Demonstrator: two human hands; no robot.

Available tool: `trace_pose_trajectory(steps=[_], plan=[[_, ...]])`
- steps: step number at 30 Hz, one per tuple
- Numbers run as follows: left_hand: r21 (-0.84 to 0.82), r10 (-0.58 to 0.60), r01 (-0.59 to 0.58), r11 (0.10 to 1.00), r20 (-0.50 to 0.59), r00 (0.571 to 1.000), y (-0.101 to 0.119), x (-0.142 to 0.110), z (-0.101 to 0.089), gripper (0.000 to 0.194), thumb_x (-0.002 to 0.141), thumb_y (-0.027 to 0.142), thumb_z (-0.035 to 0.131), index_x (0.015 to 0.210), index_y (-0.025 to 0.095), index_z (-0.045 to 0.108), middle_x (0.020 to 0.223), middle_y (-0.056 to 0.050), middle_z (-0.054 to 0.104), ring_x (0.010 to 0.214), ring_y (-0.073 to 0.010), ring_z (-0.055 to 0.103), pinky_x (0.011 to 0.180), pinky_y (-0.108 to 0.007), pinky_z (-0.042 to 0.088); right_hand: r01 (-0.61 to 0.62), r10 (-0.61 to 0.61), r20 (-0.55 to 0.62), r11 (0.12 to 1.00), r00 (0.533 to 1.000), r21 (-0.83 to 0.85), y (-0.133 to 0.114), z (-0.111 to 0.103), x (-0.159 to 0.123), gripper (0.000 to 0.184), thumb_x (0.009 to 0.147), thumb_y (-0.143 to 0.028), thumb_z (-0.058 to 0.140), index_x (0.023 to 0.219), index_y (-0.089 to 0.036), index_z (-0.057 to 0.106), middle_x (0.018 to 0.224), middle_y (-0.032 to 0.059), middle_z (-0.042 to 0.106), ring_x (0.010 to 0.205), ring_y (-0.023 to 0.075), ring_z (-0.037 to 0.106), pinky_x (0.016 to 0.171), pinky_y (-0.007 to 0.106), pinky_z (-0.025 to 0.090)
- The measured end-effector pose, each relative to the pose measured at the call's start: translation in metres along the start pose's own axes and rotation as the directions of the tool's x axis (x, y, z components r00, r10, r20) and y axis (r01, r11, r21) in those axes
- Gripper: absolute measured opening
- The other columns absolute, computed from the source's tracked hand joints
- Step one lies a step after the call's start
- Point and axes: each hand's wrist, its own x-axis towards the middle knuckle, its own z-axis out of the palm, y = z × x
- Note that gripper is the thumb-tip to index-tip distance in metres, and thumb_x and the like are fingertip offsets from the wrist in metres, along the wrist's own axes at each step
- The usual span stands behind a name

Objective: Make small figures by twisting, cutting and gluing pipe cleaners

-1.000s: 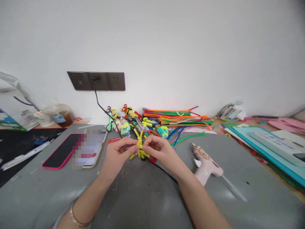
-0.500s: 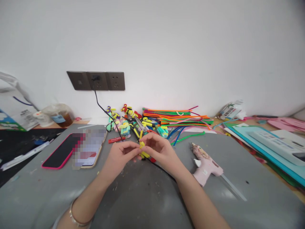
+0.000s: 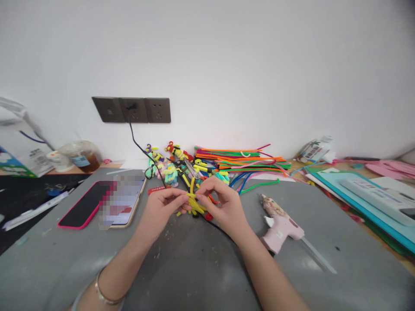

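Between my hands is a bent yellow pipe cleaner [image 3: 192,196], with one end pointing up and other strands slanting down. My left hand [image 3: 165,209] pinches its left side between thumb and forefinger. On the other side, my right hand [image 3: 220,205] grips it the same way, fingers curled over. Short yellow pieces lie on the table just behind and below my fingertips, partly hidden. Behind them are pliers [image 3: 184,178] and several small pipe-cleaner figures [image 3: 175,151].
A bundle of coloured pipe cleaners [image 3: 240,160] lies along the wall. To the right rests a pink glue gun [image 3: 279,224], its black cable running under my right hand. Two phones [image 3: 81,207] lie left. Folders [image 3: 372,198] stack at the far right, and a drink cup [image 3: 84,157] stands back left.
My fingertips came together around the yellow pipe cleaner, then drew slightly apart. Its strands now show more between my hands, and its bend has shifted. Both hands still hold it.
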Motion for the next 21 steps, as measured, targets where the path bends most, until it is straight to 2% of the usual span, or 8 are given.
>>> trace_pose_trajectory(steps=[5,12,21], plan=[[-0.126,-0.012,0.006,0.992,-0.048,0.999,-0.0039,0.0001,0.0005,0.023,0.069,0.036,0.086,0.075,0.015,0.079,0.063,-0.005,0.075,0.059,-0.0130,0.069,0.057,-0.018,0.054,0.081,-0.082,-0.011,0.992,0.997,-0.101,-0.0014,0.0001,0.0000,0.016,0.085,-0.006,0.063,0.079,-0.021,0.064,0.076,0.0011,0.062,0.073,0.0159,0.058,0.066,0.028,0.046],[-0.279,-0.103,0.071,0.958,-0.101,0.990,0.0014,-0.0008,0.0063,0.034,0.052,0.041,0.095,0.068,0.015,0.079,0.059,-0.003,0.073,0.054,-0.0103,0.066,0.055,-0.016,0.053,0.147,-0.141,0.048,0.974,0.989,-0.173,-0.0040,-0.0004,-0.0006,0.014,0.087,-0.009,0.063,0.080,-0.020,0.066,0.080,0.0026,0.064,0.074,0.0154,0.060,0.068,0.027,0.050],[-0.315,-0.139,0.095,0.944,-0.121,0.983,0.0020,-0.0006,0.0072,0.033,0.050,0.037,0.095,0.067,0.014,0.078,0.060,-0.004,0.074,0.054,-0.0109,0.067,0.055,-0.017,0.054,0.224,-0.203,0.116,0.950,0.972,-0.216,-0.0016,-0.0043,-0.0009,0.013,0.090,-0.012,0.063,0.085,-0.022,0.069,0.084,0.0053,0.069,0.080,0.0178,0.067,0.074,0.031,0.054]])
